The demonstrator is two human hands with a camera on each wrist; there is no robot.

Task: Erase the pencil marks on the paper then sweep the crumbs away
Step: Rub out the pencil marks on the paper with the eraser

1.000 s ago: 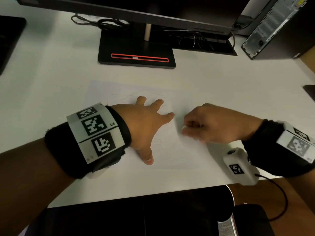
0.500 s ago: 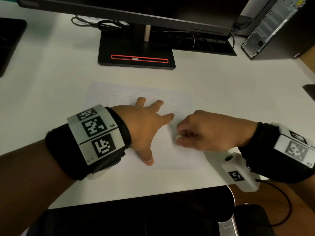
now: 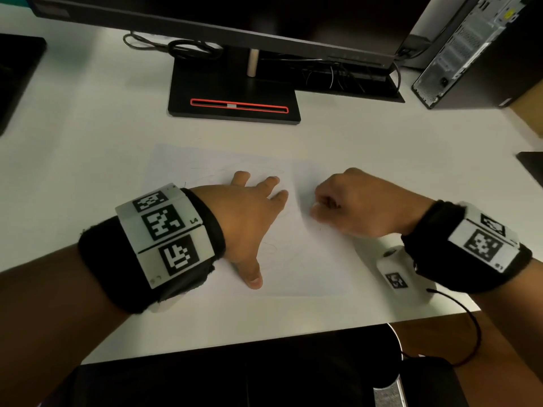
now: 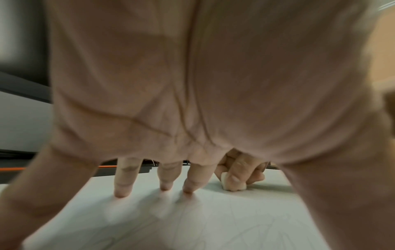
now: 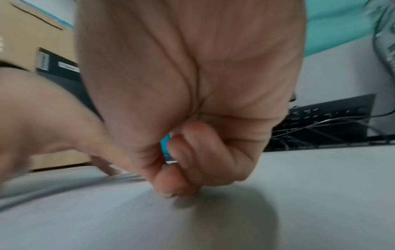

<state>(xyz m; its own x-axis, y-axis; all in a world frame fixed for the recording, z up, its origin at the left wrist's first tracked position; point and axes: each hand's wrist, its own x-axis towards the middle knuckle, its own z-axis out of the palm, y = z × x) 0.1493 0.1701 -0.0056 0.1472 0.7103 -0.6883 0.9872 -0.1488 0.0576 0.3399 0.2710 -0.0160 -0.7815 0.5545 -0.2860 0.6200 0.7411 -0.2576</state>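
A white sheet of paper (image 3: 299, 259) with faint pencil scribbles lies on the white desk (image 3: 88, 136). My left hand (image 3: 249, 212) lies flat on the sheet, fingers spread, and presses it down; its fingertips (image 4: 120, 194) touch the paper (image 4: 192, 225). To its right my right hand (image 3: 352, 204) is curled and pinches a small white eraser (image 4: 224, 179) against the sheet. The eraser is mostly hidden by the fingers; in the right wrist view a blue sleeve (image 5: 165, 147) shows between the fingers (image 5: 192, 160). No crumbs are plainly visible.
A monitor on a black stand (image 3: 235, 98) sits behind the paper, with cables (image 3: 188, 51) beside it. A computer tower (image 3: 470, 48) stands at the back right. Dark objects lie at the left edge (image 3: 17, 71) and right edge (image 3: 531, 163). A chair (image 3: 235, 377) is below the desk's front edge.
My right hand slid toward me and to the left on the paper, then back away to the right, rubbing with the eraser. The left hand stayed pressed in place.
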